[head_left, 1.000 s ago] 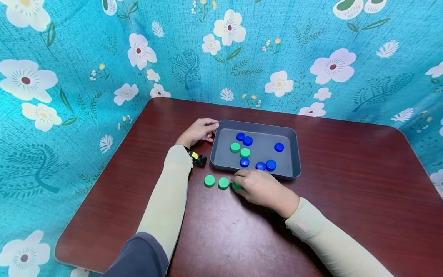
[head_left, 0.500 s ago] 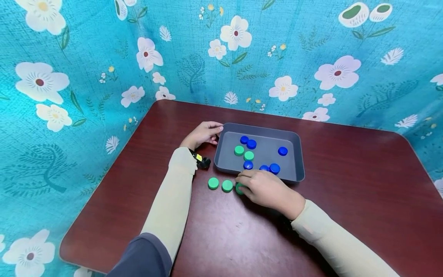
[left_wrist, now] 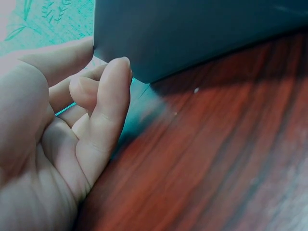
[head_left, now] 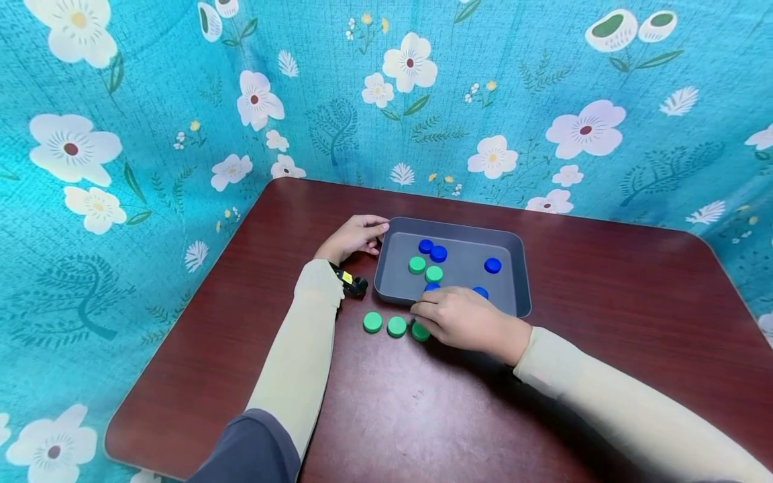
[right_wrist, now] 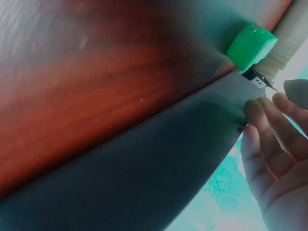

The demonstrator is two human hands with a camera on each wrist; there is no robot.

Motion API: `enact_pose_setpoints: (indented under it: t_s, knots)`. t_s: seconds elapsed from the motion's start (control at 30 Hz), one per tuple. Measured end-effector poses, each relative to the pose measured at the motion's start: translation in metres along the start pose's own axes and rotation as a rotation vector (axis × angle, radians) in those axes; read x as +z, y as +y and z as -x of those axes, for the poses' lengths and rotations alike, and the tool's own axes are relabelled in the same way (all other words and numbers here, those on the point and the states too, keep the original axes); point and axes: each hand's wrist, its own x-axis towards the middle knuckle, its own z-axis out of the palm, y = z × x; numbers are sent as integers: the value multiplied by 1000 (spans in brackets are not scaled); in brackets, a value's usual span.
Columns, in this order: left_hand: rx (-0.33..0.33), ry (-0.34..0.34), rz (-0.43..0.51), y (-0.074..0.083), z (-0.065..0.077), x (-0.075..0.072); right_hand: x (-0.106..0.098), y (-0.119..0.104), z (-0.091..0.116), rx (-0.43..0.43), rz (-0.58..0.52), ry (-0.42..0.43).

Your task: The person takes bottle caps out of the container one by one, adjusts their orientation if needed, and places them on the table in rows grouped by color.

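Teal floral curtain [head_left: 519, 40] behind dark red table [head_left: 604, 322]. Gray tray [head_left: 465, 261] on table, long axis running left to right. Three green caps [head_left: 396, 327] in row outside, along tray's near long side; rightmost one under right hand [head_left: 465, 318]. Right hand's fingers loosely bent, grasping nothing; cap apart from fingertips. Two more green caps [head_left: 433, 274] inside tray, ahead of right fingertips beyond near rim; right hand nearer. Blue caps [head_left: 492, 265] around them. Left hand [head_left: 353, 238] touches tray's far left corner; whether gripping, cannot tell.

Downward head, close wrist views share the tray [head_left: 464, 263].
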Motion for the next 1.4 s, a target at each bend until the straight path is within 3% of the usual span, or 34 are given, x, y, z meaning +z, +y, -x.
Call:
enact_pose_setpoints:
  t_s: [0.33, 0.57, 0.9, 1.17, 1.4]
  knots:
    - [5, -9, 12, -1, 0, 1, -14, 8, -16, -27, 18, -35]
    - [10, -9, 8, 2, 1, -1, -19, 21, -32, 21, 51, -56]
    - [-1, 0, 5, 0, 2, 1, -7, 41, -41, 135, 26, -192]
    - [6, -10, 7, -1, 3, 2, -8, 47, -48, 159, 32, -259]
    - [8, -6, -14, 0, 2, 1, -18, 50, -60, 152, 51, -260]
